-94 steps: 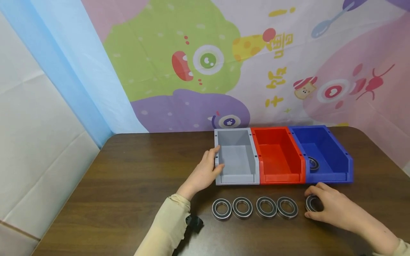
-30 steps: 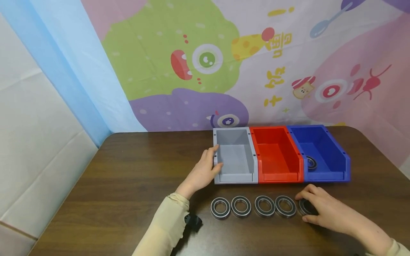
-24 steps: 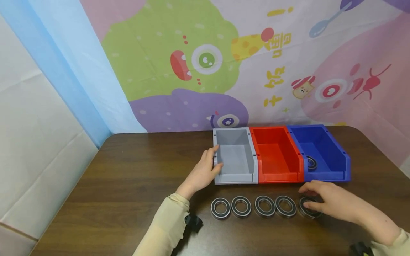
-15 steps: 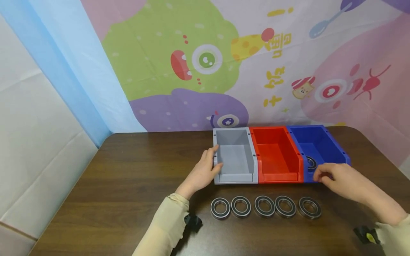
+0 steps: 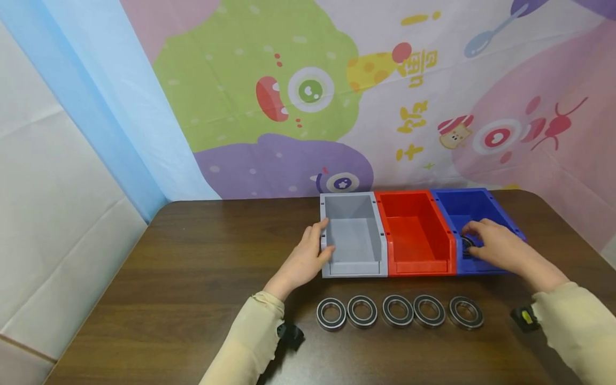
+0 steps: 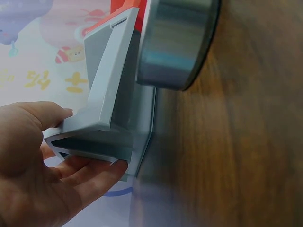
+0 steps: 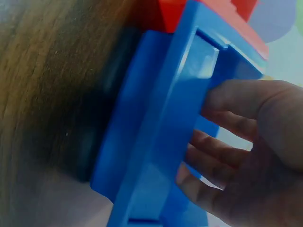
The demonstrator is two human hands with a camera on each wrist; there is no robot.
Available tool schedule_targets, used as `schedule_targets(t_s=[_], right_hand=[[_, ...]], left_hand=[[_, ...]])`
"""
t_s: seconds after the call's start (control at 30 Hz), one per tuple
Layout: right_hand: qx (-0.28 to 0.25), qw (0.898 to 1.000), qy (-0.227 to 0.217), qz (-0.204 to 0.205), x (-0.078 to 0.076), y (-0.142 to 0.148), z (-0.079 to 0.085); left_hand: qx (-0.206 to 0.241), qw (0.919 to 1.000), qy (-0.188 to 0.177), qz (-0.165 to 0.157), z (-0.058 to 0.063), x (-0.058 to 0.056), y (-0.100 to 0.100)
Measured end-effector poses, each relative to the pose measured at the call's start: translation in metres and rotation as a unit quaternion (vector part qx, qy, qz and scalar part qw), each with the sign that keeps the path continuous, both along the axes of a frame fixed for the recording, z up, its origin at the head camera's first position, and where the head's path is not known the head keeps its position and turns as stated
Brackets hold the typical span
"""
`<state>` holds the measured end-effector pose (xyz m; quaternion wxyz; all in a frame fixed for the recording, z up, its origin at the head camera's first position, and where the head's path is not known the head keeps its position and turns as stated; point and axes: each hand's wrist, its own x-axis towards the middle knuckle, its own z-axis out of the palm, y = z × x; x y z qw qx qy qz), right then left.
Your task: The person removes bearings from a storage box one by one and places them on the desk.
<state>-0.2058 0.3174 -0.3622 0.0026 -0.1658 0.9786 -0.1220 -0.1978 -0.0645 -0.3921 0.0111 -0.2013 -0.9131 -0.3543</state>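
Observation:
My left hand [image 5: 304, 261] grips the left side wall of the grey bin [image 5: 354, 269]. In the left wrist view its thumb lies over the rim, with the fingers along the outer side. My right hand [image 5: 500, 246] reaches into the blue bin [image 5: 491, 266], thumb and fingers at opposite edges of a dark ball bearing [image 5: 465, 246] near the bin's left wall. That bearing is partly covered by the hand and hidden in the right wrist view. Several more bearings, among them the rightmost bearing [image 5: 466, 313], lie flat in a row on the table before the bins.
Between the grey and blue bins stands a red bin [image 5: 418, 267], the three side by side at the back of the brown table [image 5: 216, 235]. A printed curtain [image 5: 269, 107] hangs behind. Dark wrist cameras sit at both sleeves.
My right hand slid the rightmost bearing left toward the row, let go of it, then moved up into the blue bin and onto the bearing there. My left hand has stayed on the grey bin.

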Motion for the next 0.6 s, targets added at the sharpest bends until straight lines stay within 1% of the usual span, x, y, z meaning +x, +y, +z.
schedule_targets(t_s=[0.07, 0.2, 0.5, 0.6], right_hand=[[0.007, 1.000, -0.019, 0.005, -0.005, -0.001, -0.003], [0.021, 0.999, -0.034, 0.015, -0.011, -0.003, -0.007], [0.021, 0.999, -0.034, 0.033, -0.025, -0.007, -0.015], [0.024, 0.998, -0.041, 0.031, -0.027, -0.008, -0.016]], left_hand=[[0.001, 1.0000, 0.004, 0.001, 0.000, 0.000, 0.000], [0.004, 1.0000, 0.006, 0.001, -0.001, -0.001, 0.000], [-0.001, 1.0000, 0.002, 0.001, 0.000, 0.000, 0.000], [-0.003, 1.0000, 0.000, 0.000, 0.000, 0.000, 0.000]])
